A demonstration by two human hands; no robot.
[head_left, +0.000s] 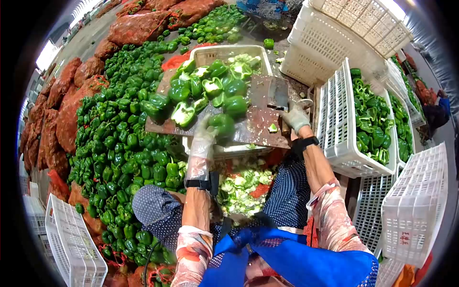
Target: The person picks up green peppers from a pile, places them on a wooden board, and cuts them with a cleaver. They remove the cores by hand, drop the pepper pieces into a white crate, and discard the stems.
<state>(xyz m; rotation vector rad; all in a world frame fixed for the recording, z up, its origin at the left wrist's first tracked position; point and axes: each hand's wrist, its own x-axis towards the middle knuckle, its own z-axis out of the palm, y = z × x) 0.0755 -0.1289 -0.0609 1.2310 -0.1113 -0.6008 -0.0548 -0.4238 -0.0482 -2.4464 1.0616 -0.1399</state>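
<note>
My left hand point(204, 136), in a thin clear glove, grips a whole green pepper point(223, 124) on the worn cutting board point(260, 129). My right hand point(296, 116), in a grey work glove, holds the handle of a broad cleaver point(278, 93) that rests on the board's right side. Halved and whole green peppers point(210, 88) are heaped across the board's far left part. A small pepper scrap point(273, 127) lies on the board near the cleaver.
A huge pile of green peppers point(124, 129) fills the floor at left, with red mesh sacks point(67, 110) behind. White crates point(342, 129) of cut peppers stand at right, empty crates point(354, 28) beyond. Pepper cores and scraps point(244, 189) lie below the board.
</note>
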